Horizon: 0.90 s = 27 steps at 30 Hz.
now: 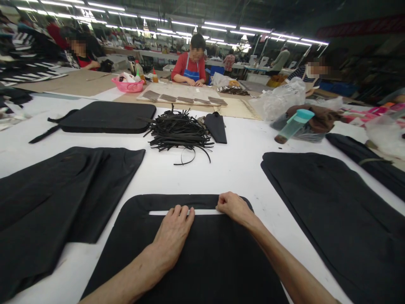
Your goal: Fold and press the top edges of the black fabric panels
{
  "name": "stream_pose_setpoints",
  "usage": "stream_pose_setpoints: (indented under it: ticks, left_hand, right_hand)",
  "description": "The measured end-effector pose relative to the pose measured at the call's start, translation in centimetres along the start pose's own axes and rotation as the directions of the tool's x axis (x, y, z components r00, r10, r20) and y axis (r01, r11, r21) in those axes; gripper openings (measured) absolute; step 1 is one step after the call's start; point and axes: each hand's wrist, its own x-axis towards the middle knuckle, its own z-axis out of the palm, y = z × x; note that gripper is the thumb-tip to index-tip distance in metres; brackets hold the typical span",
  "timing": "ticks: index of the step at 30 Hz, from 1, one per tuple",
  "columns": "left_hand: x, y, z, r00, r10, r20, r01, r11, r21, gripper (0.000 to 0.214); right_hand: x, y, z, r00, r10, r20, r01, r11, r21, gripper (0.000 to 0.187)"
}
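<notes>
A black rounded fabric panel [196, 261] lies on the white table [234, 169] right in front of me. A narrow slot [164, 212] runs across its far end, showing white table through it. My left hand [175, 232] rests flat on the panel, fingers together, with the fingertips at the slot's near edge. My right hand [232, 206] is curled at the slot's right end, fingers pressed together on the fabric edge there. What the fingers pinch is too small to make out.
Black fabric pieces lie at left [63, 194] and right [341, 211]. A pile of black strips [179, 133] and another black panel [107, 117] sit further back. A teal-capped bottle [294, 124] lies among bags. Other people work at the far tables.
</notes>
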Motion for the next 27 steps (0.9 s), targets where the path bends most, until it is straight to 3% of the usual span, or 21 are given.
stream_pose_setpoints:
  ticks: [3,9,13,19,27]
  left_hand:
    - [0.4,0.7,0.2,0.999,-0.02,-0.04,0.022,0.999,0.036,0.048]
    - [1.0,2.1,1.0,0.992,0.099,-0.074,-0.082,0.975,0.208,0.042]
    - [1.2,2.4,0.7,0.993,0.067,-0.093,-0.048,0.981,0.189,0.048]
    - [2.6,3.6,-1.0,1.0,-0.019,0.018,0.016,0.988,0.154,0.054]
    - [3.6,4.3,-1.6,0.995,-0.022,0.101,-0.001,0.977,0.215,0.062]
  right_hand:
    - [0.0,0.0,-0.3,1.0,-0.009,0.022,0.008,1.0,0.006,0.007]
    - [0.0,0.0,-0.5,1.0,-0.015,0.025,0.015,1.0,0.006,0.005]
    - [0.0,-0.3,-0.7,1.0,-0.005,0.025,0.006,1.0,-0.009,0.006]
    - [-0.3,-0.7,-1.0,1.0,0.013,0.013,-0.012,0.998,-0.059,0.012]
    - [-0.5,-1.1,-0.8,0.999,0.044,-0.024,-0.046,0.993,-0.105,0.009]
